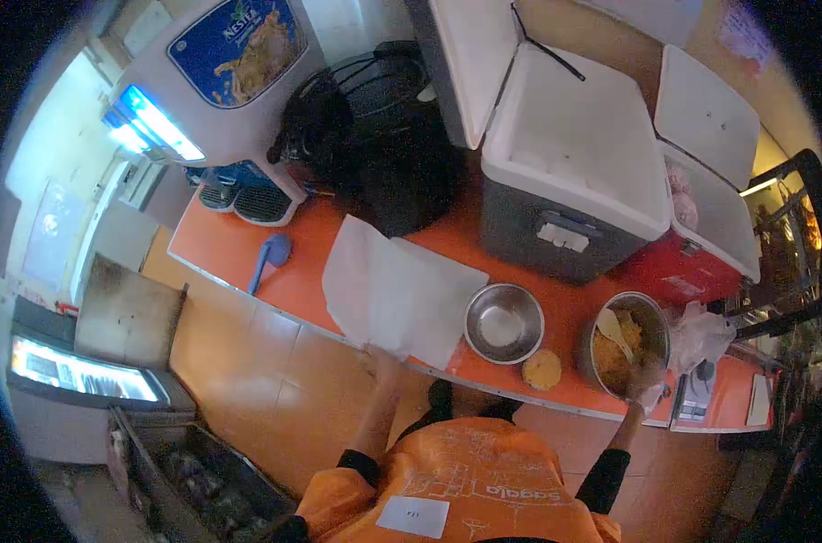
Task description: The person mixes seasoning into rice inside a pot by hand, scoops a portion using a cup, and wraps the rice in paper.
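Observation:
My left hand (386, 356) is at the near edge of white paper sheets (406, 290), its fingers closed on the edge of one sheet. The sheets lie partly spread over the orange table and look blurred. On the right, my right hand (647, 395) grips the near rim of a metal pot (585, 351); its fingers are partly hidden, and it looks whitish, as if in thin plastic. Yellow-orange food (642, 339) fills part of the pot, with a pale rice paddle (616, 335) resting on it. Between my hands are a steel bowl (504, 323) and a round golden food piece (542, 370).
A blue ladle (271, 258) lies at the table's left, near a Nestea drink dispenser (239, 90). A grey cooler (565, 199) with raised lid and a red cooler (683, 267) stand behind. A black bag (384, 163), plastic bag (701, 330) and small scale-like device (698, 389) are also there.

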Motion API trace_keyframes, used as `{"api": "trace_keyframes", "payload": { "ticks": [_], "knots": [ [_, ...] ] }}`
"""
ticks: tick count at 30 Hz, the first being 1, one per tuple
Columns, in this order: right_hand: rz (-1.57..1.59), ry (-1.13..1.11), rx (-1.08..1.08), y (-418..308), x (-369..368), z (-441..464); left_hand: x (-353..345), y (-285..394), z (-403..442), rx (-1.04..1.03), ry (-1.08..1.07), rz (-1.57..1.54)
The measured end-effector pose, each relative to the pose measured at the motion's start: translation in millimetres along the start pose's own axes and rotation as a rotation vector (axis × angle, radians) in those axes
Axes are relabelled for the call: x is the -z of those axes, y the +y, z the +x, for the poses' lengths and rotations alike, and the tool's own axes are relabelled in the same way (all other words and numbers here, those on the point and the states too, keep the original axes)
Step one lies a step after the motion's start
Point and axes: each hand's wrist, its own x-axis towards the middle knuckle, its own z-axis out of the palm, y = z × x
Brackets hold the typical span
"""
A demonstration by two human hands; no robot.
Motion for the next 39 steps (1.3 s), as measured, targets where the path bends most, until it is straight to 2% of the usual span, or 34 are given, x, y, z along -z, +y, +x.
{"api": "trace_keyframes", "payload": {
  "ticks": [1,3,6,10,12,13,15,17,18,19,20,22,25,27,29,32,33,35,36,38,39],
  "knots": [
    [0.001,-0.001,0.011,-8.8,15.2,2.0,0.7,-1.1,-9.3,0.022,-0.014,-0.026],
    [0.195,0.017,-0.069,-28.3,44.0,9.3,-0.6,6.3,-30.7,0.105,-0.087,-0.147],
    [0.2,0.097,0.003,-21.7,30.6,7.1,-1.0,13.2,-59.5,0.209,-0.191,-0.328],
    [0.321,-0.013,-0.137,-31.9,56.5,10.4,-6.1,17.6,-79.6,0.334,-0.32,-0.527],
    [0.645,0.192,-0.113,-28.4,48.0,6.1,-5.8,13.5,-80.2,0.39,-0.385,-0.58],
    [0.632,0.191,-0.127,-24.9,44.8,3.5,-6.0,11.9,-79.3,0.397,-0.405,-0.562],
    [0.311,0.048,-0.076,-36.3,63.6,13.1,0.9,14.9,-75.3,0.419,-0.418,-0.448],
    [0.276,0.012,-0.173,-25.9,52.3,13.8,15.2,53.7,-87.9,0.378,-0.461,-0.078],
    [0.283,0.099,-0.105,-28.5,54.9,12.7,17.1,48.6,-89.3,0.386,-0.484,-0.063],
    [0.293,0.183,-0.034,-32.6,57.7,11.8,21.7,44.1,-89.9,0.302,-0.525,-0.208],
    [0.281,0.176,-0.051,-37.3,64.2,13.9,24.4,40.4,-89.1,0.216,-0.561,-0.355],
    [0.544,-0.019,-0.259,-47.0,80.4,19.4,25.6,33.5,-83.7,0.218,-0.555,-0.258],
    [0.415,-0.06,-0.357,-57.3,85.9,17.8,32.7,33.9,-84.0,0.171,-0.567,-0.172],
    [0.471,-0.029,-0.322,-60.6,96.5,19.6,38.9,43.9,-89.8,0.126,-0.592,-0.178],
    [0.528,0.001,-0.28,-54.6,85.6,18.3,42.8,50.8,-97.0,0.264,-0.599,-0.178],
    [0.412,0.112,-0.07,-40.0,66.5,10.1,36.1,-49.3,-55.8,0.287,-0.562,-0.251],
    [0.422,0.107,-0.063,-47.3,79.5,12.0,40.8,-35.4,-60.5,0.283,-0.55,-0.25],
    [0.724,-0.005,-0.156,-59.3,104.9,16.7,46.2,-0.1,-70.5,0.161,-0.359,-0.152],
    [0.73,-0.008,-0.152,-60.4,114.6,19.9,43.3,20.5,-72.1,0.158,-0.351,-0.152],
    [0.572,-0.165,-0.079,-61.2,123.7,23.5,31.1,59.5,-73.3,-0.067,-0.285,-0.369],
    [0.52,-0.216,-0.052,-62.2,124.0,24.1,28.3,77.4,-67.8,0.002,-0.284,-0.375]
  ]
}}
